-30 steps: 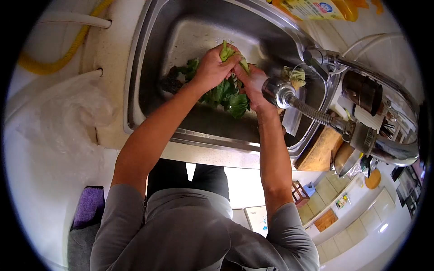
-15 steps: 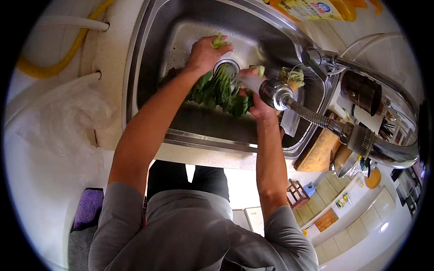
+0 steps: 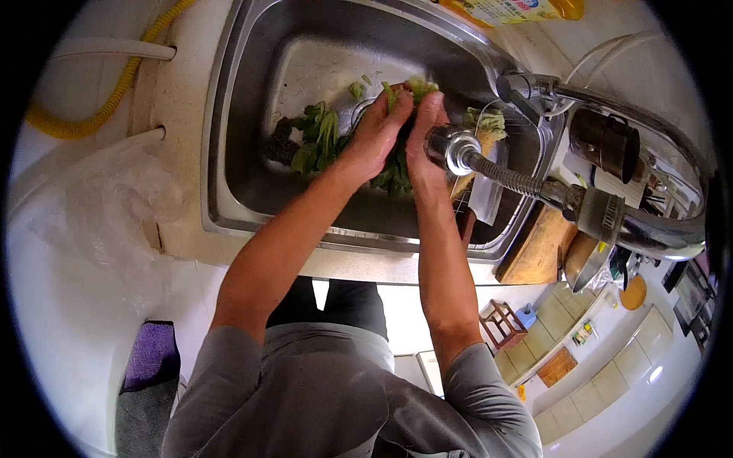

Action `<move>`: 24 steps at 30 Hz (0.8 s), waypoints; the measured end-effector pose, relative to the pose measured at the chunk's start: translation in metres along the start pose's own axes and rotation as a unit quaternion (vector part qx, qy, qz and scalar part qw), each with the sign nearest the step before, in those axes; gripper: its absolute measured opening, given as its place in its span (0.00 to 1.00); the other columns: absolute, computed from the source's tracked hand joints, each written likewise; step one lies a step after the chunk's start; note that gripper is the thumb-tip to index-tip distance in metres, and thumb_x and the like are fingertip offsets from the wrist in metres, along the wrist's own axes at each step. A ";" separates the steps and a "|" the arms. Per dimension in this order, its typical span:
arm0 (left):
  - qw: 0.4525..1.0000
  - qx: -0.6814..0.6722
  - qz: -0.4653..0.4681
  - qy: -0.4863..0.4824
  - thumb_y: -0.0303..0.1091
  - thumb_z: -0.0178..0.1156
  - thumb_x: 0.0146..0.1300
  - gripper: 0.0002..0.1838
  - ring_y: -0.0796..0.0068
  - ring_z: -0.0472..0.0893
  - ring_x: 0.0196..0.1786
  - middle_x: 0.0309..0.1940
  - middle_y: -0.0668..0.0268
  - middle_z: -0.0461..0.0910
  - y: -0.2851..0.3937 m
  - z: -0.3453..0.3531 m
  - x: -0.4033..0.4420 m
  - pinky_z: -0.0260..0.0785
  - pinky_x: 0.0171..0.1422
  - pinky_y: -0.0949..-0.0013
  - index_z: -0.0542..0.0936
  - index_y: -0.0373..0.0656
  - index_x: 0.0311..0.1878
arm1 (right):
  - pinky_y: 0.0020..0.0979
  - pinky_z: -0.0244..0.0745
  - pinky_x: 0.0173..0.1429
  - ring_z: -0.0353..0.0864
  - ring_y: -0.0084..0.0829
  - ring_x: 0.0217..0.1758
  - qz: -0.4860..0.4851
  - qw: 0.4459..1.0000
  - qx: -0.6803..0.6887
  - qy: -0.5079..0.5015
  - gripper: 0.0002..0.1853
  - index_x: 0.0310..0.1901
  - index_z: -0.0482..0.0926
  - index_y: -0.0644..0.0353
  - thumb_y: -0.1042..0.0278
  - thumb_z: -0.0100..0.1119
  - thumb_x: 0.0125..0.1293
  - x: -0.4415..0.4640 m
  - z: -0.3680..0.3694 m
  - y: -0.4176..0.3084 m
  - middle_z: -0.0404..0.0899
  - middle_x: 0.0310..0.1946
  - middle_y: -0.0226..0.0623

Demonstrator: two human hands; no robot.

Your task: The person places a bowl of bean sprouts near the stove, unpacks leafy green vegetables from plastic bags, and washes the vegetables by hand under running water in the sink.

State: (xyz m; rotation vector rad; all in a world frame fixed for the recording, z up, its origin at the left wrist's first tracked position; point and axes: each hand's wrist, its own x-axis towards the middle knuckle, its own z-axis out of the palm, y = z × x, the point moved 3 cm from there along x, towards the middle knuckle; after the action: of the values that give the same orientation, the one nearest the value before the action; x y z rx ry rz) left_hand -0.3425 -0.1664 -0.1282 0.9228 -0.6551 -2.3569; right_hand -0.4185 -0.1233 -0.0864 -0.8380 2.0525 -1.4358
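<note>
Inside the steel sink (image 3: 263, 69), my left hand (image 3: 378, 136) and my right hand (image 3: 424, 141) are side by side, closed round a bunch of leafy greens (image 3: 392, 175). The pale stem ends show above my fingers and dark leaves hang below, partly hidden by my hands. My right hand is right beside the tap's spray head (image 3: 450, 149). Left of my left hand, more leafy greens (image 3: 317, 137) lie on the sink floor near the drain (image 3: 359, 113). Small green scraps (image 3: 356, 90) lie above the drain.
A dark clump (image 3: 281, 143) sits at the sink's left side. On the right are a wire rack with a knife (image 3: 485, 200) and a pale vegetable piece (image 3: 490, 122). The flexible tap hose (image 3: 511, 172) crosses the right side. A yellow bottle (image 3: 527, 9) stands behind; a wooden board (image 3: 538, 244) leans right.
My left hand has moved right and down to join my right hand on the bunch. My right hand has shifted slightly left. Some greens now lie apart on the left.
</note>
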 end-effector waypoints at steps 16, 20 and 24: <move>0.993 -0.041 -0.091 0.068 0.32 0.66 0.67 0.09 0.74 0.78 0.36 0.36 0.66 0.80 0.004 -0.014 0.031 0.75 0.46 0.66 0.78 0.39 0.46 | 0.34 0.59 0.75 0.65 0.36 0.74 -0.043 0.992 -0.069 -0.099 0.33 0.76 0.53 0.67 0.78 0.53 0.72 -0.027 -0.008 0.019 0.49 0.78 0.50; 0.975 -0.168 -0.144 0.034 0.29 0.65 0.67 0.08 0.75 0.75 0.31 0.32 0.67 0.78 0.005 -0.017 0.044 0.75 0.43 0.65 0.78 0.39 0.44 | 0.32 0.61 0.73 0.68 0.32 0.71 0.008 0.988 0.062 -0.139 0.33 0.74 0.54 0.68 0.74 0.56 0.73 -0.031 -0.015 0.047 0.68 0.68 0.43; 0.991 -0.070 -0.112 -0.037 0.26 0.66 0.65 0.09 0.75 0.75 0.32 0.31 0.68 0.77 0.012 -0.018 0.041 0.75 0.41 0.65 0.78 0.38 0.46 | 0.30 0.65 0.70 0.72 0.31 0.67 0.046 0.985 0.129 -0.110 0.24 0.67 0.66 0.66 0.77 0.57 0.71 -0.030 -0.018 0.044 0.74 0.61 0.38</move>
State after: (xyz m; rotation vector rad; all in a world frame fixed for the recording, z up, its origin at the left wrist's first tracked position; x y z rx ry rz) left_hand -0.3515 -0.2050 -0.1520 0.8888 -0.4252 -2.6092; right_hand -0.4194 -0.0786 -0.1206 -0.7470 1.6787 -1.4491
